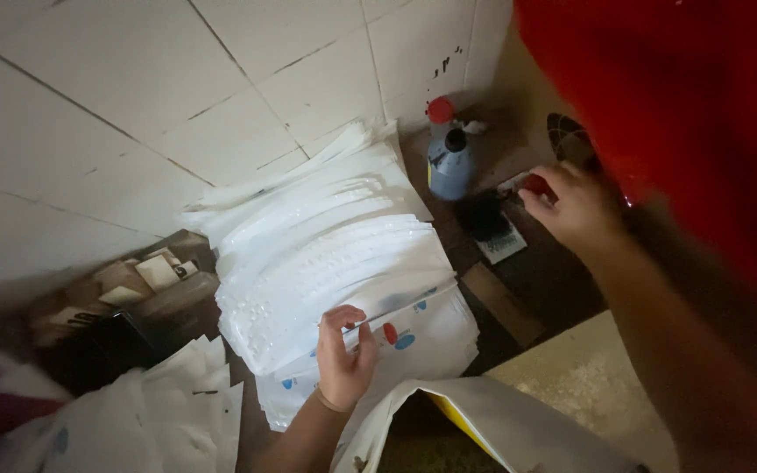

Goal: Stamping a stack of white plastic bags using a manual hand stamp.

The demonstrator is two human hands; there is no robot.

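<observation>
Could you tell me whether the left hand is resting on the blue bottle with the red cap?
No, the left hand lies on the stack of white sheets, while the blue bottle stands apart near the right hand.
</observation>
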